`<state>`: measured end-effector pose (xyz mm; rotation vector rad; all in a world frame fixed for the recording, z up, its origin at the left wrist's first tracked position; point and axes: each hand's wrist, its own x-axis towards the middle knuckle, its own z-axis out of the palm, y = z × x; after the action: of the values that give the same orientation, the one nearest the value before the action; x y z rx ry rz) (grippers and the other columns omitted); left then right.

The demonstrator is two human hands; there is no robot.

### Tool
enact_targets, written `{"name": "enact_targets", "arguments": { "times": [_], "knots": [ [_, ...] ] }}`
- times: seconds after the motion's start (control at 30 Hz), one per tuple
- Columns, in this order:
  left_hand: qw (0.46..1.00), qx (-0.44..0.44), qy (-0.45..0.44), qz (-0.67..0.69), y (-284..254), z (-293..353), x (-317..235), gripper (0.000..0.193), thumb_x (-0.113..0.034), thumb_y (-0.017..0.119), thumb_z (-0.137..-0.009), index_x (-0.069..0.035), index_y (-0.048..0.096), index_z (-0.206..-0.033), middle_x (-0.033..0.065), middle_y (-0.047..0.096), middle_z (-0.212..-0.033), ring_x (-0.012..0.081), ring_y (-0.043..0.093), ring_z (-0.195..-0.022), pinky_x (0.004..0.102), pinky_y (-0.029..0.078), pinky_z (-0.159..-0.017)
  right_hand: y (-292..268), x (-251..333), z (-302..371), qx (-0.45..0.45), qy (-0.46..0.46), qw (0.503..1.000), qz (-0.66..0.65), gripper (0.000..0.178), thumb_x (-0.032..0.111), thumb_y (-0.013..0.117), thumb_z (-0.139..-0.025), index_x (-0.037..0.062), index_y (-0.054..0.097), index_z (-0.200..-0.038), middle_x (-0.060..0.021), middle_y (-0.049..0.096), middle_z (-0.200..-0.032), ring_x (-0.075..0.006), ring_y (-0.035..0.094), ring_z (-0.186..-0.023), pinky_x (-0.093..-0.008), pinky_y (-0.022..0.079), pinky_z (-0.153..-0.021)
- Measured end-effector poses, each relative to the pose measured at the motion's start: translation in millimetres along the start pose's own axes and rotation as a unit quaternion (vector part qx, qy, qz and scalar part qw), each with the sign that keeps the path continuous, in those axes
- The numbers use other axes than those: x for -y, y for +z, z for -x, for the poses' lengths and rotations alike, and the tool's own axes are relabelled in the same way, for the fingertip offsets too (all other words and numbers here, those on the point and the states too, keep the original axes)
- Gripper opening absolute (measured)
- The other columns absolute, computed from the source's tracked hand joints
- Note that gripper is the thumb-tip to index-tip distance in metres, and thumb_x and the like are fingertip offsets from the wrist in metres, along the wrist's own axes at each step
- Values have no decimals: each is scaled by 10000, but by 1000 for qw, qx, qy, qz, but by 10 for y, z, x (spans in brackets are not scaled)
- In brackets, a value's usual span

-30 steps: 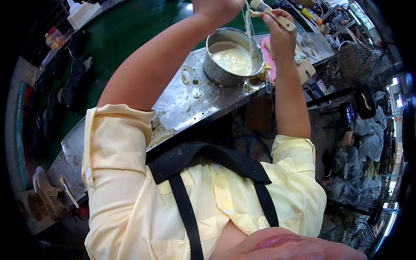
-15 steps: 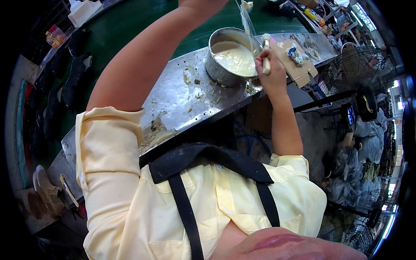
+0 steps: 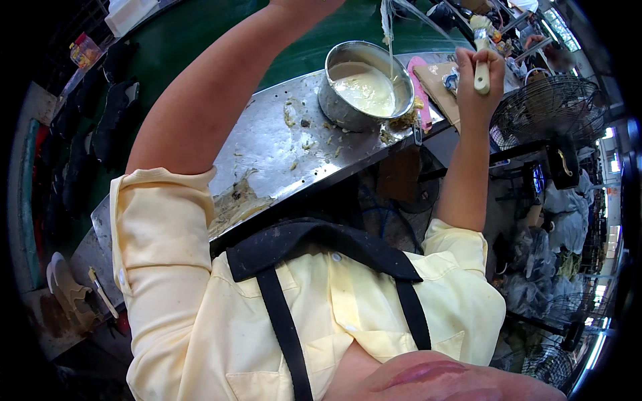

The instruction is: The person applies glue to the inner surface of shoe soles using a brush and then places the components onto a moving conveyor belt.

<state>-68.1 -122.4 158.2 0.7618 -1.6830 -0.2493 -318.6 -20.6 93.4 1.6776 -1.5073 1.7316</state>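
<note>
My right hand point(image 3: 478, 80) is closed round the pale handle of a brush point(image 3: 481, 39), held bristles up to the right of the metal pot point(image 3: 341, 110). Creamy off-white liquid point(image 3: 364, 90) fills part of the pot. A whitish strand point(image 3: 386, 23) hangs down to the liquid from above, and a thin, clear strand stretches toward my right hand. My left hand point(image 3: 304, 4) reaches to the top edge of the picture, beyond the pot; its fingers are cut off there, so what it holds is hidden.
The pot stands on a stained metal ledge point(image 3: 267, 147) along a green belt point(image 3: 187, 50). Beside it lie a pink strip point(image 3: 420, 93) and cardboard point(image 3: 438, 87). Dark shaped pieces point(image 3: 110, 120) line the left. A caged fan point(image 3: 548, 107) stands right; another brush point(image 3: 102, 291) lies lower left.
My right hand has moved up and to the right with the brush, away from the pot's rim. The pink strip now shows more fully, and the clear strand stretches farther right.
</note>
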Motion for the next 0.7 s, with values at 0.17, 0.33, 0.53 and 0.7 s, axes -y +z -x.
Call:
{"name": "enact_targets", "arguments": {
  "times": [0.17, 0.33, 0.53, 0.7],
  "knots": [
    [999, -6, 27, 24, -58, -115, 50, 190, -233, 685, -715, -45, 700, -701, 105, 624, -707, 215, 610, -729, 323, 471, -684, 87, 129, -499, -2, -18, 994, -104, 225, 58, 685, -794, 73, 474, -868, -50, 640, -837, -74, 608, -757, -210, 515, -667],
    [998, -12, -8, 56, -243, -210, 91, 168, -187, 693, -723, -19, 698, -711, 101, 637, -723, 182, 604, -736, 297, 462, -675, 303, 472, -636, 134, 34, 970, -199, 239, -10, 647, -786, 81, 447, -879, -29, 583, -800, -74, 552, -729, -205, 454, -636],
    [998, -57, 7, 10, -506, -195, 178, 143, -157, 695, -734, -15, 702, -730, 97, 646, -764, 171, 598, -745, 279, 459, -683, 543, -154, -95, 281, 149, 904, -285, 324, 70, 708, -770, 92, 440, -950, -96, 636, -926, -144, 627, -879, -248, 512, -776],
    [997, -60, 35, 26, -667, -134, 177, 122, -133, 687, -740, -12, 705, -738, 83, 645, -779, 160, 590, -747, 276, 457, -693, 665, -470, 391, 325, 72, 941, -65, 320, 52, 695, -765, 88, 441, -956, -72, 627, -889, -177, 625, -833, -286, 492, -729]
  ]
}}
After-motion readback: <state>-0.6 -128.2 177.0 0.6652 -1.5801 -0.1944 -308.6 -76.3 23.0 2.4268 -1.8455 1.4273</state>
